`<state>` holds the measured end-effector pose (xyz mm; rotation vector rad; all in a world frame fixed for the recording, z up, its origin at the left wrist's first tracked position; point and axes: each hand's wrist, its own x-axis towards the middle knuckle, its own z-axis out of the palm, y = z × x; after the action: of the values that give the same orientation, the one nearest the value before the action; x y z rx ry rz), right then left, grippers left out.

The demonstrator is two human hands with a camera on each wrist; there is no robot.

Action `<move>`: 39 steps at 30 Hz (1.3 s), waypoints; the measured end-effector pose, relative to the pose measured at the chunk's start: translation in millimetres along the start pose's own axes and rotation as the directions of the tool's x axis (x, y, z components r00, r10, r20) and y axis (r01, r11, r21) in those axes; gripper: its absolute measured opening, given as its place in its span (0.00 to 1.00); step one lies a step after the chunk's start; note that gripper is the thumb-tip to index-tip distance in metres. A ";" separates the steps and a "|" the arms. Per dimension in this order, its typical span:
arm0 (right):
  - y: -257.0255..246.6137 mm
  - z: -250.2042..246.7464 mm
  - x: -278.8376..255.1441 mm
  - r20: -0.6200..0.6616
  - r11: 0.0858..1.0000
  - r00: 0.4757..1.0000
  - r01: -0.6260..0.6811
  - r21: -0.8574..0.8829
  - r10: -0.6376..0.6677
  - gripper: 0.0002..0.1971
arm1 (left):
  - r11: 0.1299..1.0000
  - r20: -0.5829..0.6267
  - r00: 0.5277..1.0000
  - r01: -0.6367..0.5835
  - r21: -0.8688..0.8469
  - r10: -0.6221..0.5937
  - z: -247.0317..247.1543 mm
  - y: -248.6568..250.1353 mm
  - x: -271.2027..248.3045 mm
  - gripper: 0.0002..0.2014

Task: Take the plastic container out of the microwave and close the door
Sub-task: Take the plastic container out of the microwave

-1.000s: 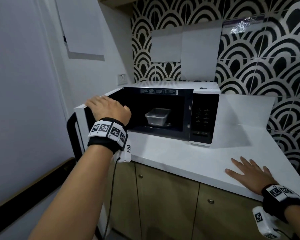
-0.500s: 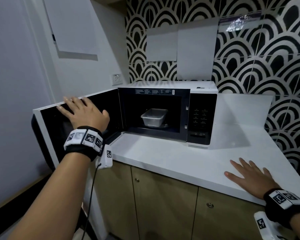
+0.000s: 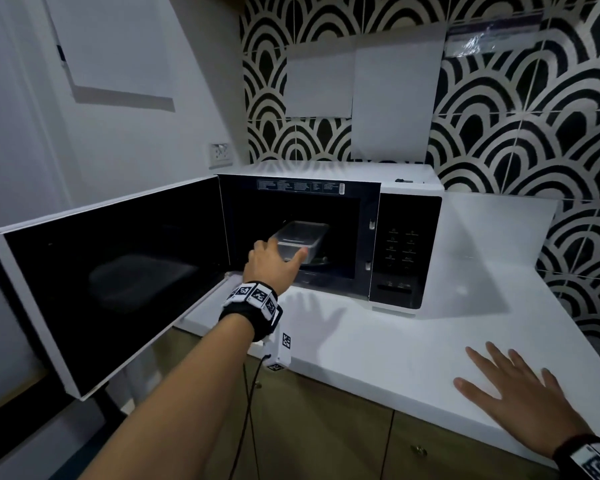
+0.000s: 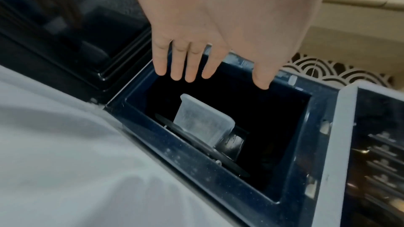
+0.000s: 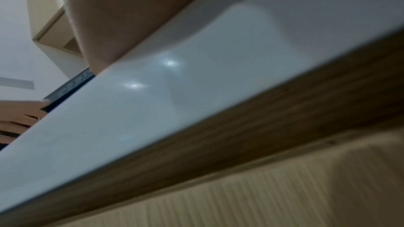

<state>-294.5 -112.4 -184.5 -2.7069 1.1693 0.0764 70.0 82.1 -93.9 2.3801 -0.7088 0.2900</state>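
A clear plastic container (image 3: pixel 302 235) with a lid stands on the turntable inside the white microwave (image 3: pixel 407 237). The microwave's door (image 3: pixel 111 275) is swung wide open to the left. My left hand (image 3: pixel 274 261) reaches into the mouth of the cavity. In the left wrist view its fingers (image 4: pixel 190 73) are straight and spread, still short of the container (image 4: pixel 203 122), and hold nothing. Flat on the white counter (image 3: pixel 378 358) at the front right lies my right hand (image 3: pixel 513 389), fingers spread; the right wrist view shows only its palm (image 5: pixel 131 15) on the counter edge (image 5: pixel 196 92).
The open door juts out past the counter's left end, near the white wall (image 3: pixel 32 133). A black-and-white patterned tile wall (image 3: pixel 534 133) rises behind the microwave. Wooden cabinet doors (image 3: pixel 326 438) are below the counter. A wall socket (image 3: pixel 220 154) sits left of the microwave.
My left hand has left the door and moved right to the microwave's opening. The door has swung from part open to wide open. The right hand has stayed flat on the counter.
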 end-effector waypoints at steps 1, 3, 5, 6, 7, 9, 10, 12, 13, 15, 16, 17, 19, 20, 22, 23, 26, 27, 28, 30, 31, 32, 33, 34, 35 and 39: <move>-0.1 -0.3 -0.4 -0.003 1.000 1.000 -0.001 0.004 0.001 0.49 | 1.000 0.001 1.000 0.014 -0.016 -0.014 7.9 0.8 6.7 0.42; -0.1 0.3 -1.1 -0.013 1.000 1.000 0.001 0.004 -0.001 0.48 | 0.998 0.001 0.999 0.045 -0.041 -0.045 20.9 3.2 17.6 0.45; -0.2 1.2 -0.3 -0.015 1.000 1.000 -0.004 0.004 0.004 0.47 | 0.996 0.001 0.997 0.080 -0.049 -0.080 31.4 5.3 26.8 0.49; -0.1 1.6 0.5 -0.020 1.000 1.000 -0.010 0.003 0.010 0.47 | 0.994 0.001 0.995 0.097 -0.054 -0.097 36.1 6.0 30.7 0.51; -0.4 1.8 1.7 -0.028 1.000 0.999 -0.017 0.000 0.017 0.48 | 0.992 -0.001 0.994 0.113 -0.062 -0.113 40.7 6.5 34.6 0.54; -2.2 1.1 3.1 -0.035 1.000 0.999 -0.029 -0.009 0.028 0.49 | 0.987 -0.003 0.990 0.138 -0.079 -0.139 49.0 8.2 42.6 0.59; -3.4 0.5 3.3 -0.039 0.999 0.999 -0.033 -0.012 0.033 0.50 | 0.985 0.002 0.989 0.149 -0.083 -0.149 52.1 9.6 46.3 0.61; -5.1 -0.4 2.9 -0.048 0.999 0.998 -0.036 -0.018 0.035 0.52 | 0.983 0.021 0.987 0.164 -0.081 -0.162 55.8 13.0 53.0 0.64; -5.8 -1.1 2.6 -0.046 0.999 0.998 -0.034 -0.023 0.033 0.53 | 0.984 0.030 0.987 0.162 -0.078 -0.160 56.8 14.7 55.8 0.64; -6.7 -2.3 2.1 -0.044 0.999 0.999 -0.031 -0.028 0.030 0.54 | 0.990 0.032 0.991 0.130 -0.053 -0.128 59.1 16.1 60.3 0.63; -6.8 -2.8 2.0 -0.049 0.999 0.998 -0.032 -0.029 0.031 0.54 | 0.994 0.022 0.994 0.103 -0.022 -0.103 60.4 16.5 62.5 0.62; -7.1 -2.9 2.2 -0.053 0.999 0.998 -0.033 -0.029 0.032 0.55 | 0.997 0.012 0.997 0.079 0.022 -0.079 61.2 16.8 64.5 0.61; -6.9 -2.8 2.6 -0.055 0.999 0.998 -0.033 -0.029 0.031 0.56 | 0.990 0.011 0.999 0.045 0.132 -0.047 62.6 17.6 68.2 0.59; -6.7 -2.9 2.9 -0.054 0.999 0.998 -0.032 -0.031 0.030 0.56 | 0.981 0.019 0.999 0.032 0.192 -0.036 62.9 17.8 69.9 0.57; -6.0 -2.8 3.1 -0.048 0.999 0.998 -0.033 -0.035 0.031 0.57 | 0.959 0.030 0.999 0.012 0.283 -0.021 63.6 17.1 72.5 0.53; -6.0 -3.0 3.2 -0.048 0.999 0.998 -0.034 -0.036 0.033 0.56 | 0.954 0.030 1.000 -0.001 0.301 -0.009 64.3 15.9 73.7 0.51; -6.6 -3.3 3.7 -0.051 0.999 0.998 -0.035 -0.042 0.032 0.56 | 0.960 0.017 0.999 -0.047 0.278 0.044 65.0 11.7 75.5 0.42; -6.6 -3.0 3.9 -0.053 0.999 0.998 -0.034 -0.043 0.031 0.57 | 0.962 0.013 0.998 -0.059 0.266 0.058 64.1 11.1 75.6 0.40; -6.5 -2.8 3.8 -0.056 0.999 0.998 -0.033 -0.043 0.031 0.57 | 0.962 0.012 0.998 -0.069 0.263 0.068 63.1 10.8 75.5 0.39; -6.3 -2.6 3.8 -0.062 0.998 0.998 -0.031 -0.046 0.028 0.57 | 0.960 0.020 0.996 -0.085 0.266 0.083 60.7 10.5 74.6 0.37; -6.2 -2.6 3.7 -0.066 0.998 0.997 -0.031 -0.047 0.028 0.57 | 0.960 0.026 0.996 -0.093 0.264 0.089 59.9 10.1 74.0 0.37; -6.5 -2.8 3.3 -0.065 0.998 0.997 -0.032 -0.046 0.029 0.56 | 0.961 0.033 0.995 -0.101 0.259 0.096 59.4 9.8 73.5 0.37; -6.8 -3.1 3.1 -0.064 0.999 0.998 -0.031 -0.043 0.029 0.55 | 0.961 0.040 0.994 -0.107 0.254 0.100 58.9 9.1 72.8 0.37; -7.3 -3.3 2.9 -0.062 0.999 0.998 -0.030 -0.040 0.028 0.55 | 0.962 0.046 0.994 -0.112 0.247 0.103 57.9 9.0 71.8 0.37; -7.3 -3.5 2.9 -0.062 0.999 0.998 -0.030 -0.037 0.028 0.55 | 0.964 0.052 0.993 -0.115 0.240 0.105 56.8 9.2 70.5 0.37; -6.7 -3.3 3.3 -0.062 0.999 0.997 -0.037 -0.026 0.036 0.55 | 0.956 0.062 0.989 -0.146 0.256 0.134 47.9 11.3 62.2 0.37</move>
<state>-287.5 -111.0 -180.6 -2.7301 1.2441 0.0149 116.9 18.6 -102.4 2.5948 -0.9114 0.4139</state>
